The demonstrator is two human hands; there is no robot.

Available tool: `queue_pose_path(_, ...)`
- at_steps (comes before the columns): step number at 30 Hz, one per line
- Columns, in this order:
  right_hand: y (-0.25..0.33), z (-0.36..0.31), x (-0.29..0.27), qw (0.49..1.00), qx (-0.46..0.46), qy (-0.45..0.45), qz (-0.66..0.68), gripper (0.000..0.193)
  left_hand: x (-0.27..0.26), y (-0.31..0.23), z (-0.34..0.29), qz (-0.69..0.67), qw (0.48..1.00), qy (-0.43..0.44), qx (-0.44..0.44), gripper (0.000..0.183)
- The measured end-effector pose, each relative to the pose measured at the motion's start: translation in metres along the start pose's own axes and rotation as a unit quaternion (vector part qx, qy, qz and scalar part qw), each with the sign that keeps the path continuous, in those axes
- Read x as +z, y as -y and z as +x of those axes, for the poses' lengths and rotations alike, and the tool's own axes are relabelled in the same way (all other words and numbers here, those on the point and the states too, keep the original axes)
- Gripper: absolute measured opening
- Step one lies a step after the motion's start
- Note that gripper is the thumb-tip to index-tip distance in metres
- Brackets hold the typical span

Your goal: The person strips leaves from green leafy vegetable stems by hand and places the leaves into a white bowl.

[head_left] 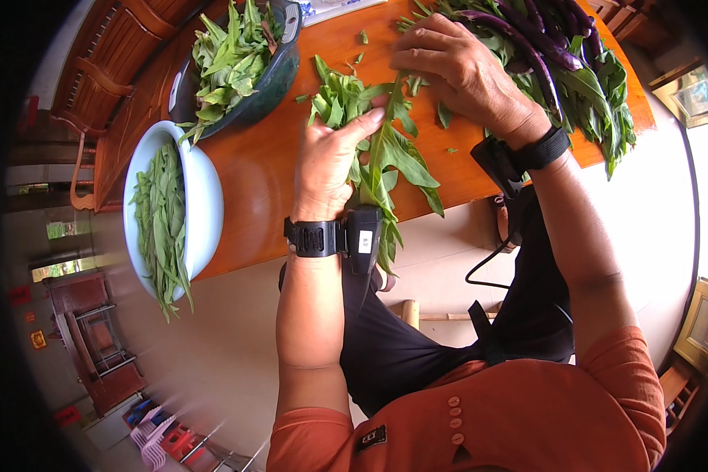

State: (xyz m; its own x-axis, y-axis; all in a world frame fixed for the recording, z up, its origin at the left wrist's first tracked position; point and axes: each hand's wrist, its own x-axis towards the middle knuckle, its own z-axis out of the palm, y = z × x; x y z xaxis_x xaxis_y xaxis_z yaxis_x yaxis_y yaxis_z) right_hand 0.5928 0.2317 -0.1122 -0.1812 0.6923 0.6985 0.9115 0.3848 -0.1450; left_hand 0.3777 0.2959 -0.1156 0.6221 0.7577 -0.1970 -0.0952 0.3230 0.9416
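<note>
Left hand (328, 169) at frame centre, fingers curled closed around a bunch of leafy stems (385, 161), thumb pressed along the top; the stems run from upper centre down past the wrist, leaves hanging over the table (252, 189) edge. Right hand (460, 71) at upper centre-right, palm down, fingers bent and pinching the top leaf of the same bunch near the left thumb (exact grip partly hidden by leaves). Both wrists carry black straps; left one has a small black box (363, 238) on it, right one has a cable trailing down. Greens pile (582, 79) at upper right of the frame, just beside the right hand, with dark purple stalks (527, 39) on top. White bowl (204, 197) at left, holding long picked leaves, sits at the table's near edge. Dark bowl (271, 86) at upper left, full of loose leaves, touching the white bowl. Small leaf scraps (363, 36) scattered on the orange-brown table at top centre. Wooden chair (110, 55) at far upper left, beyond the table.
</note>
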Motion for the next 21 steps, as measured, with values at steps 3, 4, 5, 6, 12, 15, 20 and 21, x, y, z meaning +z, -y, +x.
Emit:
queue_pose_path(3, 0.000, -0.002, -0.003, 1.000, 0.000, 0.025, -0.015, 0.026, -0.002, -0.001, -0.002, 0.029, 0.999, 0.001, -0.020, 0.022)
queue_pose_path(4, 0.001, -0.003, -0.004, 0.999, -0.011, 0.012, -0.029, 0.025, -0.001, 0.000, -0.001, 0.029, 0.999, 0.001, -0.020, 0.022)
queue_pose_path(5, 0.003, -0.002, -0.004, 0.999, -0.011, 0.012, -0.027, 0.025, -0.002, 0.001, -0.001, 0.053, 0.998, 0.002, -0.012, 0.021)
queue_pose_path(6, 0.006, 0.000, -0.004, 0.999, -0.010, 0.035, -0.034, 0.024, -0.003, 0.001, -0.002, 0.078, 0.997, 0.004, -0.005, 0.019)
queue_pose_path(12, 0.015, 0.003, -0.008, 0.996, -0.027, 0.062, -0.051, 0.018, 0.001, 0.001, 0.000, 0.018, 1.000, -0.010, -0.015, 0.018)
queue_pose_path(15, 0.019, 0.005, -0.009, 0.997, -0.024, 0.052, -0.053, 0.015, 0.000, 0.013, 0.006, 0.048, 0.997, 0.005, 0.067, 0.017)
queue_pose_path(20, 0.035, 0.004, 0.002, 0.997, 0.034, 0.037, -0.059, 0.012, 0.006, 0.006, 0.003, 0.087, 0.996, -0.009, 0.016, 0.013)
queue_pose_path(21, 0.042, 0.006, 0.005, 0.997, 0.047, 0.021, -0.053, 0.014, 0.006, 0.006, 0.003, 0.093, 0.995, -0.016, 0.025, 0.011)
